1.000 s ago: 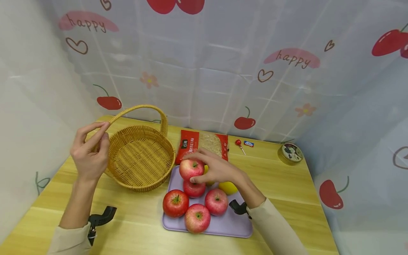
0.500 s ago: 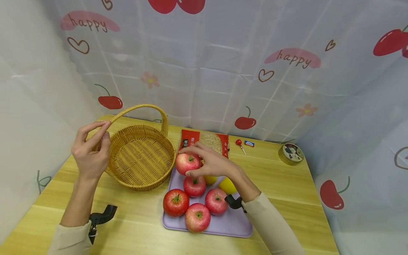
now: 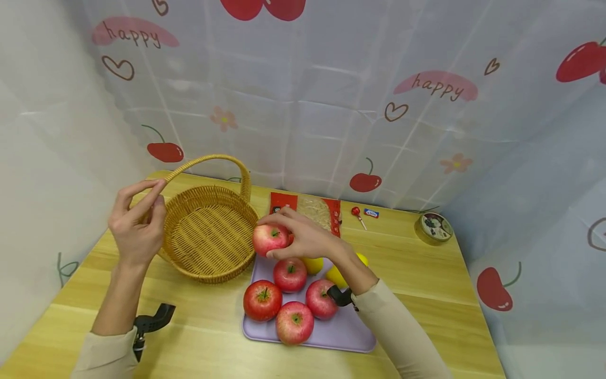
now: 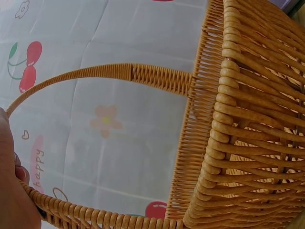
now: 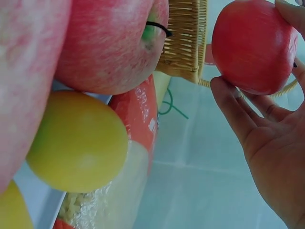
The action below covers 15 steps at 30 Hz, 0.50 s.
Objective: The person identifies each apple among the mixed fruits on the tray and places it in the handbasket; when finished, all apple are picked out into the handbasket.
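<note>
My left hand grips the arched handle of a wicker basket, pinching it between thumb and fingers on its left side. Nothing lies inside the basket. In my right hand is a red apple, with the fingers over its top and the thumb underneath. That apple hangs at the basket's right rim, above the back left corner of a purple tray. Several more apples and yellow fruits lie on the tray. The right wrist view shows the held apple raised off the tray.
Behind the tray lies a red packet of noodles, partly hidden by my right hand. A lollipop and a small blue wrapped sweet are to its right. A round tin stands at the back right. A printed curtain closes off the back.
The right hand has carried the apple left and slightly back, from over the tray to the basket's rim. My left hand keeps its grip on the handle.
</note>
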Each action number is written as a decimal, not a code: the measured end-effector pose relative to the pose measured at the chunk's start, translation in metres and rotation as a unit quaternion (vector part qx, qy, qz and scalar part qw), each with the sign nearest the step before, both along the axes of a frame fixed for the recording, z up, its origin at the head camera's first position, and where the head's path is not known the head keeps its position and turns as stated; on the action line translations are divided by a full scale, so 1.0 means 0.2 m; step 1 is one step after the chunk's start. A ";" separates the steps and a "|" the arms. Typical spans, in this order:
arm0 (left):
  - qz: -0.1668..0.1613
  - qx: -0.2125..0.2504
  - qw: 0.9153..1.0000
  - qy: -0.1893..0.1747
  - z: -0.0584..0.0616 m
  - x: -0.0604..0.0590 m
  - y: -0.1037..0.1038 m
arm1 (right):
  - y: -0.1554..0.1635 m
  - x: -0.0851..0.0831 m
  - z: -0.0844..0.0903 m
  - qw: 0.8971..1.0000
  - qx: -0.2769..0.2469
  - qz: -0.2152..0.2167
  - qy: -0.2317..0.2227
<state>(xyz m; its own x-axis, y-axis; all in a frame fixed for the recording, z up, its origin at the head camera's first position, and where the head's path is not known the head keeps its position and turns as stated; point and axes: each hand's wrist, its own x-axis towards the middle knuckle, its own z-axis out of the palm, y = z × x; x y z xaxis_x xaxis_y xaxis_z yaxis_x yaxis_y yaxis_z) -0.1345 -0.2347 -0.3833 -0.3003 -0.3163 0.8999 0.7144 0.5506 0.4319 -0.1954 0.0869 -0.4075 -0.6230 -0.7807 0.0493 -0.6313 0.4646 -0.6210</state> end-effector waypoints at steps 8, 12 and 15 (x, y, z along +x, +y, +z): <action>0.000 -0.002 1.000 0.001 0.00 0.00 0.00 | -0.05 -0.01 0.00 1.000 0.000 0.008 -0.004; 0.004 -0.002 1.000 0.001 0.00 0.00 0.00 | -0.08 -0.01 0.00 1.000 0.005 0.018 0.005; 0.006 -0.001 1.000 0.001 0.00 0.00 0.00 | -0.11 -0.01 0.01 1.000 0.003 0.026 0.004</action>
<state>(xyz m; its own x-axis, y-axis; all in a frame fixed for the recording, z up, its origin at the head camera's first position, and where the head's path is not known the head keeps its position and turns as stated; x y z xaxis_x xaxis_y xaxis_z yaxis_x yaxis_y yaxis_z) -0.1348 -0.2349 -0.3838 -0.2945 -0.3181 0.9012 0.7094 0.5591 0.4292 -0.1966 0.0649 -0.4064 -0.5817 -0.8120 0.0486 -0.6588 0.4352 -0.6137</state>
